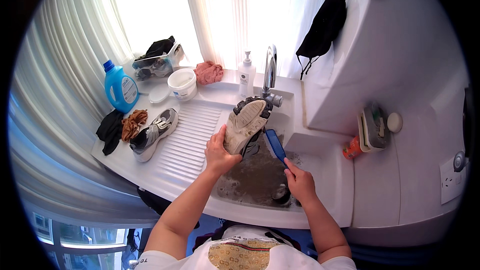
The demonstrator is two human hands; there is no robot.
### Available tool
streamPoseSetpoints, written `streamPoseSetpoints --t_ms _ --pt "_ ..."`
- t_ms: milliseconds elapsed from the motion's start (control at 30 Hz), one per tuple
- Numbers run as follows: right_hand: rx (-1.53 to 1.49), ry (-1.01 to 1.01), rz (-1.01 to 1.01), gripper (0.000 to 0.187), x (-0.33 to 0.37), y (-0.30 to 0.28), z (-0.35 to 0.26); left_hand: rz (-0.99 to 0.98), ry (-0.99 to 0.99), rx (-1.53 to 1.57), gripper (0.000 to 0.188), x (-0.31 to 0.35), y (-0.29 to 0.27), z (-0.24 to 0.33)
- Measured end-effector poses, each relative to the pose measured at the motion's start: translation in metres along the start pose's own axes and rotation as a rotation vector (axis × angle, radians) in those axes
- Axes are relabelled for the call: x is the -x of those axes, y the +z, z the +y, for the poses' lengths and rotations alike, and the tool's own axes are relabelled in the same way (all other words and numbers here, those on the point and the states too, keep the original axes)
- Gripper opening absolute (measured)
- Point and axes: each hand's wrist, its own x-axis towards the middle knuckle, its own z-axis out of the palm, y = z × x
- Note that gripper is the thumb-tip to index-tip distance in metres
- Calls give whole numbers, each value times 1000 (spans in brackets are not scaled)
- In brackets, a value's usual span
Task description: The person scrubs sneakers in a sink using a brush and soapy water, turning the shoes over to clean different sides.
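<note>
My left hand (pixel 220 151) grips a sneaker (pixel 245 126) by its heel end, with the pale, dirty sole turned up toward me and dark tread at the toe. In my right hand (pixel 300 180) is a blue scrub brush (pixel 276 148), held by its handle; its head is close beside the shoe's right edge. Whether the bristles touch the shoe I cannot tell. Both are over a white sink (pixel 327 175) holding murky, greyish-brown water (pixel 255 177). A second grey and white sneaker (pixel 156 134) rests on the ribbed washboard (pixel 192 130) to the left.
Behind the sink stand a chrome faucet (pixel 270 67) and a white pump bottle (pixel 246 76). Further left are a white tub (pixel 182 84), a pink cloth (pixel 209 72), a blue detergent bottle (pixel 121 87) and dark cloth (pixel 110 131). At right, a soap caddy (pixel 374 129) is on the wall.
</note>
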Motion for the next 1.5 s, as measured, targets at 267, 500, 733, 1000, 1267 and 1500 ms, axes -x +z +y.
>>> streamPoseSetpoints --t_ms 267,500,733,1000,1267,1500 --pt "-222 -9 -92 35 -15 3 -3 -401 -648 1158 60 0 -21 -26" --pt "-289 -31 -101 35 -27 28 2 -464 -847 1471 39 -3 -66 -85" --pt "-302 0 31 36 -28 53 -42 -458 -886 1149 40 -22 -101 -130" --pt "-86 120 -86 35 -44 73 -93 -218 -221 -428 31 -39 -142 -140" --pt "208 107 1 33 -74 76 -116 -8 -620 826 54 -178 -144 -122" --pt "141 -21 53 35 -127 86 -174 -44 -842 886 60 -272 -110 -190"
